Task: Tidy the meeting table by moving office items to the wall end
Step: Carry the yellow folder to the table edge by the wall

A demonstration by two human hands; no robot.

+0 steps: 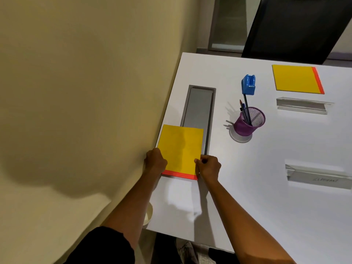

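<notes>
A yellow notepad with an orange binding strip (pixel 181 149) lies at the wall edge of the white table (pixel 266 197), partly over a grey cable tray (pixel 200 109). My left hand (pixel 155 161) grips its near left corner and my right hand (pixel 208 166) pinches its near right corner. A second yellow notepad (pixel 295 79) lies far right. A purple mesh pen cup (pixel 248 121) with pens stands mid-table on a clear coaster. A blue stapler (pixel 248 84) sits behind it. Two clear acrylic name stands (pixel 302 105) (pixel 318 176) rest on the right.
The beige wall (pixel 76 92) runs along the table's left edge. A black chair (pixel 297 27) stands at the far end. A pale round object (pixel 149 214) shows below the table edge near my left arm.
</notes>
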